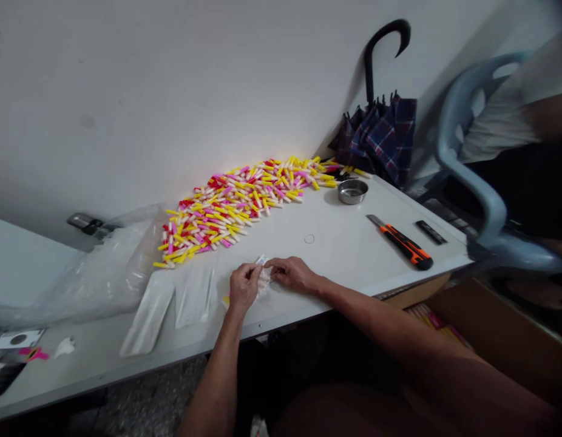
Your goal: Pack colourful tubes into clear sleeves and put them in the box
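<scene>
Close to the table's front edge, my left hand (243, 285) pinches the top of a small clear plastic bag (263, 284) with pale pieces inside. A small printed label (261, 260) shows at the bag's top, between my hands. My right hand (294, 274) is curled at the bag's other side, its index finger reaching to the top edge; its fingertips are partly hidden. Behind my hands spreads a long pile of short white sticks with yellow, pink and red ends (235, 209). Flat clear plastic bags (194, 297) lie left of my left hand.
A large plastic sack (121, 267) lies at the left by the wall. On the right are a metal bowl (352, 192), an orange-black box cutter (402, 244) with its blade out and a black case (431, 232). A plaid umbrella (385, 136) leans behind; a person sits in a chair (472, 176).
</scene>
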The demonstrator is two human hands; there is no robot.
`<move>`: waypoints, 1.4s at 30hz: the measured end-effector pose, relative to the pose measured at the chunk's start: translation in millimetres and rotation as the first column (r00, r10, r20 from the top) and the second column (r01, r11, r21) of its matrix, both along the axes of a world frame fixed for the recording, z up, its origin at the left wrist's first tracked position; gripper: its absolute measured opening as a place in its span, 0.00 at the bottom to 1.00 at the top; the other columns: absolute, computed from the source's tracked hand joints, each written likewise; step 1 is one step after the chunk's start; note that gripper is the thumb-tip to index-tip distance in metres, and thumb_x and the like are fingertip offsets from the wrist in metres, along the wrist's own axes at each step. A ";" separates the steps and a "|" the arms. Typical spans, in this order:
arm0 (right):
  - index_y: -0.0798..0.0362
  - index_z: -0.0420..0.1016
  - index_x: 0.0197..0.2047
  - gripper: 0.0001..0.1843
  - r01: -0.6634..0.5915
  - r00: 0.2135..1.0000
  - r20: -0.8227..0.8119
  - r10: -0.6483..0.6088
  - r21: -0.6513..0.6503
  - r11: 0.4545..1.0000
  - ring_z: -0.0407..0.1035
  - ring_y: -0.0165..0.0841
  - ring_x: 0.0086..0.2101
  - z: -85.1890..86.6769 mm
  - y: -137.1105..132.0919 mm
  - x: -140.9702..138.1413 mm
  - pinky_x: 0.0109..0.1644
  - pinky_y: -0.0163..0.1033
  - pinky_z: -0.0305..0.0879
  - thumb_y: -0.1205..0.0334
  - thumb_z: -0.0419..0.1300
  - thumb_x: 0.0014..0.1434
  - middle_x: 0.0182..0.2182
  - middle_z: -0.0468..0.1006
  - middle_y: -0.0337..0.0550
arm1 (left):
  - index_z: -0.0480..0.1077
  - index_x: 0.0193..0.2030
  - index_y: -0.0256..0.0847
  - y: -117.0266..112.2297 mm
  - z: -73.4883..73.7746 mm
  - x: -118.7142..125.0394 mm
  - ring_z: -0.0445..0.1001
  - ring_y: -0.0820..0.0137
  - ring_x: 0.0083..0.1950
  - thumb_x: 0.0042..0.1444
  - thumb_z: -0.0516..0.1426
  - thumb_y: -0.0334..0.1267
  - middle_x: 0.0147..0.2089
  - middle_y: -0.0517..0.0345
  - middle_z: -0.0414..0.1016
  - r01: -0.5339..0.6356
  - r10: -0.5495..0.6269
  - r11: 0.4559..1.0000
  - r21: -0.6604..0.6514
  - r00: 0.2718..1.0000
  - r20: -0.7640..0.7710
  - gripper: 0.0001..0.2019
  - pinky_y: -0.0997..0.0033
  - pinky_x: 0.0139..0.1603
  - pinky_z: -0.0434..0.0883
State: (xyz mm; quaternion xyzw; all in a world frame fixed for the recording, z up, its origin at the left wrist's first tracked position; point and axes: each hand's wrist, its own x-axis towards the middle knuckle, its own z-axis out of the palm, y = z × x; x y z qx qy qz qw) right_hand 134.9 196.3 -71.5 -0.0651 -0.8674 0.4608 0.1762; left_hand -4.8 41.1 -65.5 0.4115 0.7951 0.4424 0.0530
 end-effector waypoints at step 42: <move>0.58 0.86 0.36 0.12 -0.210 0.928 0.293 0.232 -0.104 0.972 0.63 0.28 0.27 23.6 27.5 -25.9 0.33 0.32 0.56 0.59 0.65 0.55 0.23 0.76 0.36 | 0.76 0.35 0.40 -3.7 5.0 4.9 0.74 0.69 0.37 0.62 0.59 0.47 0.33 0.58 0.76 -0.048 0.030 0.988 0.145 0.992 0.125 0.13 0.71 0.41 0.70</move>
